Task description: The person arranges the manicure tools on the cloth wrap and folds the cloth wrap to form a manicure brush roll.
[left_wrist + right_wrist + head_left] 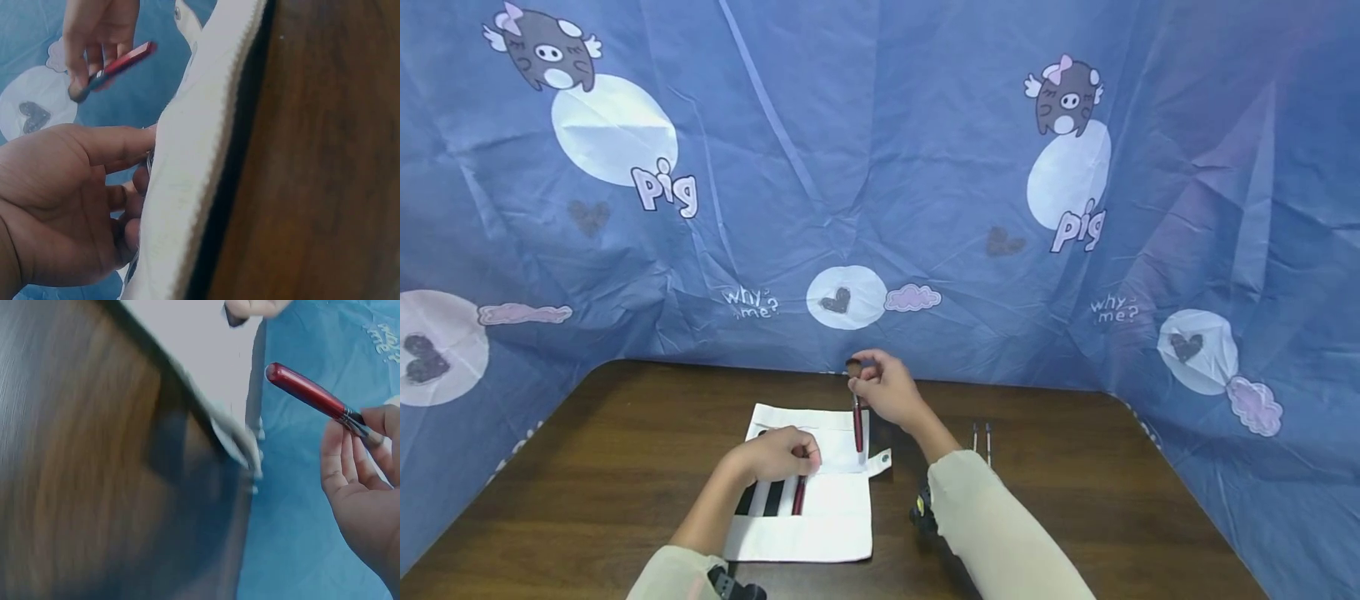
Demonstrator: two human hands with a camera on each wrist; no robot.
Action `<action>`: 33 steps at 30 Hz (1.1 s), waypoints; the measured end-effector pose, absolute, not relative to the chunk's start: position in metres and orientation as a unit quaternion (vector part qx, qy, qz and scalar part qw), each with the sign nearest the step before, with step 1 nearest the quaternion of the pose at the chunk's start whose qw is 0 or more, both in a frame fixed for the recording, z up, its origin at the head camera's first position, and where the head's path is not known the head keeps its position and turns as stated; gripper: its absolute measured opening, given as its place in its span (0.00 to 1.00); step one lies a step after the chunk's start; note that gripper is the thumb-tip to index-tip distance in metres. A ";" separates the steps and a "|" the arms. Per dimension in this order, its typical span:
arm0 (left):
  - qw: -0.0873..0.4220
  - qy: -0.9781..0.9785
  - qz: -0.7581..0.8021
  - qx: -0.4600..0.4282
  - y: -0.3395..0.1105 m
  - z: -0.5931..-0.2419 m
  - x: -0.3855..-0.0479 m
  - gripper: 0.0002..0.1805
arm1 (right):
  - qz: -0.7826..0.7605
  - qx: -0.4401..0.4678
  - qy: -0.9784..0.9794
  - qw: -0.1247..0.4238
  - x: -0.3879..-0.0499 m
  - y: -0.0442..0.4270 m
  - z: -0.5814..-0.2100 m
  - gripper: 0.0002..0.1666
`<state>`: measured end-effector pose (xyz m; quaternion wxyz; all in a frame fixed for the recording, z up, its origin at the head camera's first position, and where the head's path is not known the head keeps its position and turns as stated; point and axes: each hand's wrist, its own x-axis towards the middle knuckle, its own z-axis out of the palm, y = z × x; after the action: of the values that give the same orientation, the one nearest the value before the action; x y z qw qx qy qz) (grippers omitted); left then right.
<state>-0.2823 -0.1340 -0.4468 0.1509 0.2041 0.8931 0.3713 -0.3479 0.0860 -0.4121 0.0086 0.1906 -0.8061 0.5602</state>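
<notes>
white case (842,535) open on table (1112,483) | red handle (799,497) in its slot | left hand (775,454) curled just beyond, cannot tell what it grips | thin sticks (988,446) right | right hand (887,390) pinching red-handled brush (858,427) above case's far right

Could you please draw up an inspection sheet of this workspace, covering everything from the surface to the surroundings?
Surface: brown wooden table, with a wood grain.
Job's things: open white case lying on the table; one red brush in it, another brush held above it.
Clutter: two thin sticks beyond the right forearm; their kind is too small to tell.
Hands: right hand pinches the raised brush near its bristles, handle downward; left hand is at the case, its exact grip unclear.
Cables: nothing seen.
Surroundings: creased blue cloth with pig prints behind the table.
</notes>
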 end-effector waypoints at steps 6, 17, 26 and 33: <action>0.152 0.892 0.369 0.212 -0.134 -0.446 -0.281 0.06 | 0.594 0.147 -0.790 0.031 -0.346 0.061 -0.427 0.25; 0.140 0.888 0.374 0.230 -0.136 -0.445 -0.280 0.06 | 0.595 0.104 -0.796 0.021 -0.342 0.047 -0.448 0.24; 0.142 0.892 0.360 0.232 -0.135 -0.445 -0.281 0.08 | 0.612 0.101 -0.782 -0.056 -0.345 0.054 -0.460 0.19; 0.138 0.895 0.358 0.229 -0.134 -0.447 -0.282 0.08 | 0.577 0.123 -0.799 -0.116 -0.342 0.061 -0.459 0.19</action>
<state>-0.2823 -0.1337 -0.4468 0.1383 0.2286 0.8948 0.3578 -0.3417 0.0614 -0.4593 -0.1158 0.1234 -0.7993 0.5766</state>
